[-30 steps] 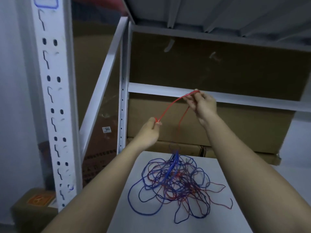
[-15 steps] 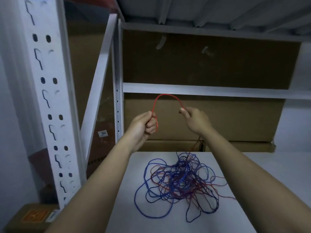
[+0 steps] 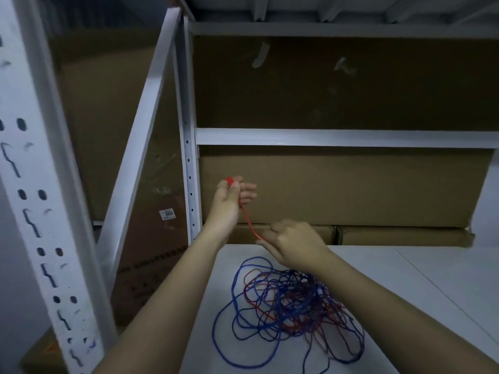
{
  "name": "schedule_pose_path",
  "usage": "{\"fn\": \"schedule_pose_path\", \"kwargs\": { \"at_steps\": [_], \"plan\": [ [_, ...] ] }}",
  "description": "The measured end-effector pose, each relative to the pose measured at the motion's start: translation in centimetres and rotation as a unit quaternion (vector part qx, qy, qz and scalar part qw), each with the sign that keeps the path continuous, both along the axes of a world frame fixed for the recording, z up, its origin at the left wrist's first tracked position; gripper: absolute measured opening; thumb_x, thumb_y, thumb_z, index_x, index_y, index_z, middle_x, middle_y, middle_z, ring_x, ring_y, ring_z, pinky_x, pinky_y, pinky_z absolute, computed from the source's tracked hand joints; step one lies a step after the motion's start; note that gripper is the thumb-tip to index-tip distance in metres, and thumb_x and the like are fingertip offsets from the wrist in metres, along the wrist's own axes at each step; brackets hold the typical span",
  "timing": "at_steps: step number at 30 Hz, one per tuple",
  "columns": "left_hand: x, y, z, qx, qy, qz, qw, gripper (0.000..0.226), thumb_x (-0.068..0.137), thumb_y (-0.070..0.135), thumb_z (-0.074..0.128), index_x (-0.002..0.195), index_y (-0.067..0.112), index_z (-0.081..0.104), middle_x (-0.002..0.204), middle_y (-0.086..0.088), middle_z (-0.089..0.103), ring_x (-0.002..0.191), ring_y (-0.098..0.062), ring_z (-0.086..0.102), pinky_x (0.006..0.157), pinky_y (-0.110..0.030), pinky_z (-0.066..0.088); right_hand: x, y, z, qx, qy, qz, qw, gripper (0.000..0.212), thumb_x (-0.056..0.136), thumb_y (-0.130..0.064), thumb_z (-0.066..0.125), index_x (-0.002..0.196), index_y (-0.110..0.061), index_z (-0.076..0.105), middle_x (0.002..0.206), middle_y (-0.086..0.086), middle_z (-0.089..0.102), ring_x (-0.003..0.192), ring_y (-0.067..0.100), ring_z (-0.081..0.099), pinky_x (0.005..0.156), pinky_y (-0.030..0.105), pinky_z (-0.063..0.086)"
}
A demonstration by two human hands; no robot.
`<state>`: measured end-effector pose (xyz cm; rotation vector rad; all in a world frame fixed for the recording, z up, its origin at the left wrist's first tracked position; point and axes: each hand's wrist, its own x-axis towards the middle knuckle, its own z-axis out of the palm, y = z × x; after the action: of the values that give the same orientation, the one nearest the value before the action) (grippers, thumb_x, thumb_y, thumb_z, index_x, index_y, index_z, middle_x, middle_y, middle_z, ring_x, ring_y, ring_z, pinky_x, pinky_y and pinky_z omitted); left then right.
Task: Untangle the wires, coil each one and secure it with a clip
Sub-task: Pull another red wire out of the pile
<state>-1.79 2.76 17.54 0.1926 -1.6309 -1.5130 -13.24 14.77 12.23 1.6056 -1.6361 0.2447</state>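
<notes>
A tangle of blue and red wires point(image 3: 289, 306) lies on the white table point(image 3: 405, 306). A red wire point(image 3: 248, 222) runs taut from my left hand point(image 3: 229, 201) down to my right hand point(image 3: 294, 244). My left hand is raised above the table's far edge and holds a small red loop of that wire at its fingertips. Lower and to the right, just above the tangle, my right hand pinches the same red wire. Where the wire goes below my right hand is hidden by the hand. No clip is visible.
A white metal shelf upright point(image 3: 40, 211) stands close at the left, with a slanted brace point(image 3: 135, 147) beside it. Large cardboard boxes point(image 3: 337, 184) fill the shelves behind the table. A shelf beam point(image 3: 324, 137) crosses above my hands.
My right hand has dropped from beside the left hand to just above the tangle. The arched red wire between the hands has been pulled into a straight slanted line, and my left hand has risen a little.
</notes>
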Motion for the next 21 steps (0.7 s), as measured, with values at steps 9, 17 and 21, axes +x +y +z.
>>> {"fn": "schedule_pose_path", "kwargs": {
  "at_steps": [9,17,21],
  "plan": [
    [-5.8,1.4,-3.4,-0.182,-0.099,0.097,0.973,0.016,0.105,0.020,0.028,0.114,0.015,0.040,0.105,0.004,0.063,0.090,-0.008,0.063,0.084,-0.028,0.051,-4.6,2.2,0.9,-0.009,-0.168,0.166,0.972,0.025,0.093,-0.026,0.048,0.090,-0.012,0.068,0.069,-0.006,0.051,0.063,0.006,0.037,0.054,0.024,0.033],
    [-7.9,2.8,-3.9,0.108,0.030,0.044,0.993,0.021,0.106,0.016,0.024,0.111,0.009,0.043,0.107,-0.007,0.066,0.090,-0.011,0.068,0.079,-0.017,0.053,-6.9,3.8,-0.6,0.058,-0.001,0.193,0.980,0.024,0.093,-0.025,0.049,0.093,-0.016,0.071,0.069,-0.001,0.056,0.060,0.019,0.051,0.047,0.027,0.033],
    [-6.9,2.9,-4.5,0.037,-0.013,0.081,0.996,0.020,0.106,0.015,0.023,0.116,0.005,0.037,0.112,-0.007,0.062,0.093,-0.009,0.064,0.082,-0.015,0.051,-5.9,3.1,-1.1,0.038,-0.007,0.235,0.971,0.022,0.093,-0.020,0.050,0.097,-0.012,0.070,0.069,0.001,0.054,0.060,0.020,0.050,0.044,0.031,0.038]
  ]
}}
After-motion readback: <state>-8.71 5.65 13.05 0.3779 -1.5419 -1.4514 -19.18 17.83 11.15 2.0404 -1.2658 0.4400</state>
